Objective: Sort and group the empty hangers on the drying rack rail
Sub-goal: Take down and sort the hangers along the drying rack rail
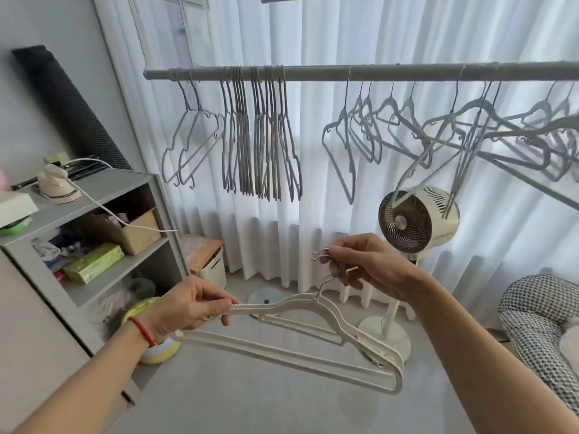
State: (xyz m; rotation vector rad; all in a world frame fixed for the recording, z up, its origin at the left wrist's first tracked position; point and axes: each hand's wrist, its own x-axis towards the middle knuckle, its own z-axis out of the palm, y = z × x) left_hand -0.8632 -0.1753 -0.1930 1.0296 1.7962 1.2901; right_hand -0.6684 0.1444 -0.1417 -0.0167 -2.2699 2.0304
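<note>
Head view: the left hand (pixel 191 308) pinches one shoulder of the cream hangers (pixel 313 336) while the right hand (pixel 369 264) grips their metal hooks (pixel 322 255), below the rail (pixel 360 72).

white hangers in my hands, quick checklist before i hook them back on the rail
1. Grip on the hooks: ok. The right hand pinches the metal hooks of the bunch of white plastic hangers.
2. Support at the shoulder end: ok. The left hand grips one end of the bunch.
3. Hooks lined up the same way: cannot tell; fingers cover part of them.
4. Free space on the grey drying rack rail: ok. A bare stretch lies between the packed grey hangers and the scattered pale hangers.
5. Bunch clear of the white standing fan: ok, though the fan stands close behind.
</note>
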